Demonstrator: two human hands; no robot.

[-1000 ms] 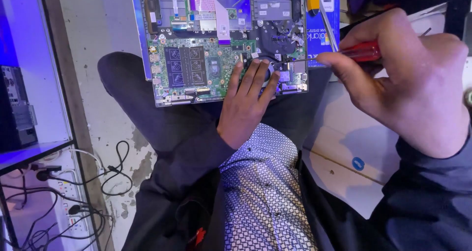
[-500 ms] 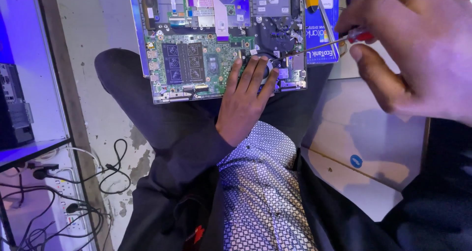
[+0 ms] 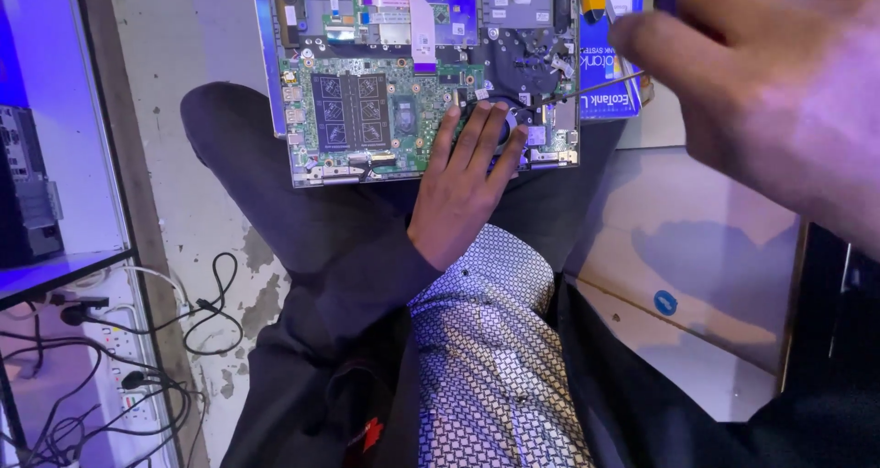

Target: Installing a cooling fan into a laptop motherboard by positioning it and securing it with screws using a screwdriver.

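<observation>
While the opened laptop [image 3: 422, 74] lies bottom-up across the person's lap, its green circuit board bared, everything else can be placed from it. The left hand [image 3: 463, 188] rests flat at the laptop's near edge, grip released — fingers spread and straight, fingertips [image 3: 478, 118] touching the board just beside the dark round fan housing [image 3: 518, 65]. Nothing is held in that hand.

The right hand [image 3: 779, 101] hangs large and blurred off the laptop's right side, close to the camera. Its grip is clenched on a screwdriver, of which only the thin metal shaft [image 3: 591, 86] shows — slanting down and leftward from the hand to a tip that meets the board just right of the left hand's fingertips. The handle is hidden inside the fist.

Two memory modules [image 3: 350, 110] sit side by side in the board's left part, and a pale ribbon cable [image 3: 417, 23] runs down the far middle of the laptop. A blue printed box [image 3: 610, 74] lies just past the laptop's right edge, partly under the shaft. Below the laptop are a patterned shirt sleeve [image 3: 490, 358] and dark trousers. Well off to the left of the laptop, tangled black cables [image 3: 119, 376] hang near a power strip by the floor.
</observation>
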